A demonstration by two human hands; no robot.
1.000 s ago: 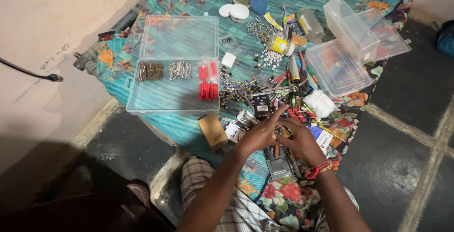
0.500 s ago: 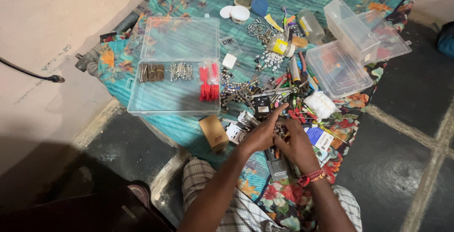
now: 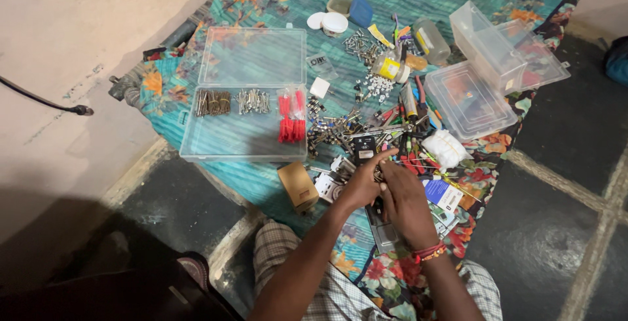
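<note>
Where the two hands meet, just below the open clear box (image 3: 245,95) with its row of red plugs (image 3: 290,119), the left hand (image 3: 362,187) and right hand (image 3: 403,198) pinch a small metal bit (image 3: 378,174) together, fingers curled close. I cannot tell its long side. A small brown carton (image 3: 298,187) sits left of the hands; a blue-and-white card (image 3: 443,194) lies right.
</note>
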